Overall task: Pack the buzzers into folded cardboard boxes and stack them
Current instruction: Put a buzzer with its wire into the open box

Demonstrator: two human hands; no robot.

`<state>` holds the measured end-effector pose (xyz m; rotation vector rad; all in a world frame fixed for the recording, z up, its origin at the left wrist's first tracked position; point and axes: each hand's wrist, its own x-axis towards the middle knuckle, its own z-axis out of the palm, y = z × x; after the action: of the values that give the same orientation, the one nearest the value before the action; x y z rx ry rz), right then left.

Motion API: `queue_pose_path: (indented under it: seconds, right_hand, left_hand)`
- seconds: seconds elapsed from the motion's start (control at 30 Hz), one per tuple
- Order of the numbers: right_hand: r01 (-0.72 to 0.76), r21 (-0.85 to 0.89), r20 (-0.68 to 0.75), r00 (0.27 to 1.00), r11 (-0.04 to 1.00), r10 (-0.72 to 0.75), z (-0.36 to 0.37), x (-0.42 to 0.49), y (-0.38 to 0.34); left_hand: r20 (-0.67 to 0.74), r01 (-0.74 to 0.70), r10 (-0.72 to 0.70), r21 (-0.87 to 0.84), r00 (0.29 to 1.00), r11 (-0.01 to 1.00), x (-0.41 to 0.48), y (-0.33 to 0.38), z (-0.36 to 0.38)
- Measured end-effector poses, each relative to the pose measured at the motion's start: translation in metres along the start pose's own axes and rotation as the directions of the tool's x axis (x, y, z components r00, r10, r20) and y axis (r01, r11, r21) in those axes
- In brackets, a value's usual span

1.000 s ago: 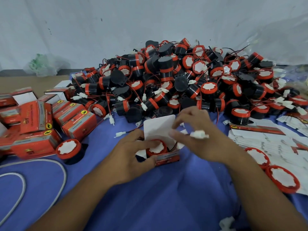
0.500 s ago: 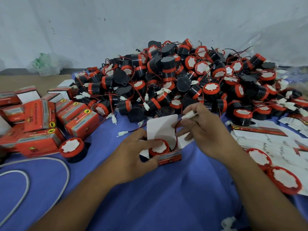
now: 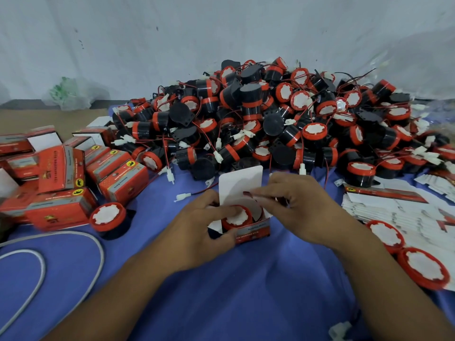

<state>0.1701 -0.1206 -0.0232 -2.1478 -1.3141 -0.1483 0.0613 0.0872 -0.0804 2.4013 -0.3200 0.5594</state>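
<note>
Lowered since half a second ago, the right hand [image 3: 300,212] now sits at the mouth of the open box [image 3: 253,233], its fingertips pinching the red wire [image 3: 247,193] in front of the upright white flap [image 3: 240,180]. The left hand [image 3: 197,232] grips the box from its left side, with one finger pressing the buzzer [image 3: 237,219] seated inside. The box stands on the blue cloth [image 3: 246,291], just before the buzzer pile [image 3: 270,119], with packed boxes [image 3: 73,183] stacked well to the left.

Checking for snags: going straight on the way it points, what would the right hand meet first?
Probably the raised white flap of the open box; the right hand, pinching a red wire, points left across it, with the left hand beyond. Depth unclear.
</note>
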Motion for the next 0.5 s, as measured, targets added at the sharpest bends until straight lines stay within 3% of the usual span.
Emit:
queue_pose_path:
  seconds: [0.1,0.17,0.33,0.5]
  right_hand:
    - [0.005,-0.244,0.196,0.980,0.970,0.044,0.007,0.003,-0.010]
    - [-0.041,-0.344,0.225,0.966,0.938,0.125,0.009,0.005,-0.017]
    - [-0.156,-0.412,0.267,0.922,0.898,0.282,0.008,0.006,-0.020]
    - [-0.080,-0.371,0.398,0.887,0.925,0.236,0.006,0.002,-0.012]
  left_hand:
    - [0.002,-0.020,0.020,0.002,1.000,1.000,0.000,0.000,0.001]
    - [0.008,-0.023,0.023,0.002,1.000,1.000,0.001,0.001,0.001]
    - [0.027,-0.002,0.001,0.047,1.000,0.999,0.000,0.002,0.002]
    - [0.039,0.039,-0.041,0.050,0.998,0.998,-0.001,0.002,0.002]
